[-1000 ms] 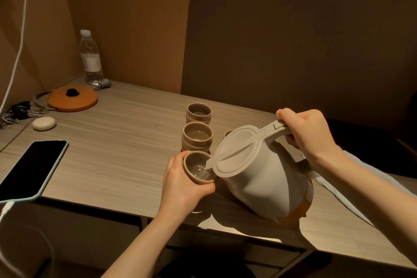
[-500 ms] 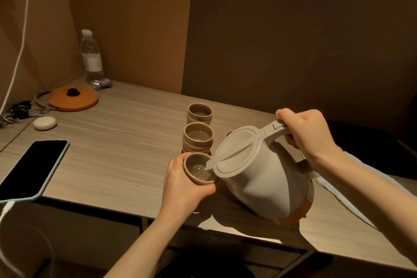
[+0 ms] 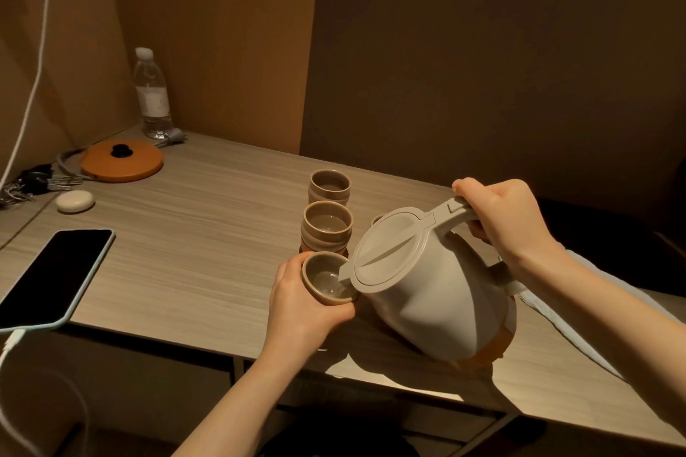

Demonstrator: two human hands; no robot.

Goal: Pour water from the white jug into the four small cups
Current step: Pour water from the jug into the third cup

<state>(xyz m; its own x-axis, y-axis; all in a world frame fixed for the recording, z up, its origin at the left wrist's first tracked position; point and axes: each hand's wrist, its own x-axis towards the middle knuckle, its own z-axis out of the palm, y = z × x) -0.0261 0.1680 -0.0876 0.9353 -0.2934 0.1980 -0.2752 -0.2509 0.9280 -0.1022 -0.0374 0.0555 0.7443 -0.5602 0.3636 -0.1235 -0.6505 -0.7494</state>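
Note:
The white jug (image 3: 430, 293) is tilted to the left, its spout over a small brown cup (image 3: 323, 278) that holds some water. My right hand (image 3: 505, 223) grips the jug's handle at the top. My left hand (image 3: 300, 308) is wrapped around that cup, holding it tilted toward the spout near the table's front edge. Behind it a second cup (image 3: 326, 230) and a third cup (image 3: 329, 186) stand upright in a row, both with liquid inside. A sliver of a fourth cup (image 3: 375, 220) shows behind the jug's lid.
A phone (image 3: 52, 275) on a cable lies at the front left of the wooden table (image 3: 208, 234). An orange lid (image 3: 120, 160), a water bottle (image 3: 152, 95), keys (image 3: 26, 182) and a white pebble-shaped case (image 3: 75, 201) sit at the back left. A white cloth (image 3: 601, 304) lies right.
Almost nothing has moved; the jug and the held cup stay in the same pouring pose, and the view has shifted very slightly.

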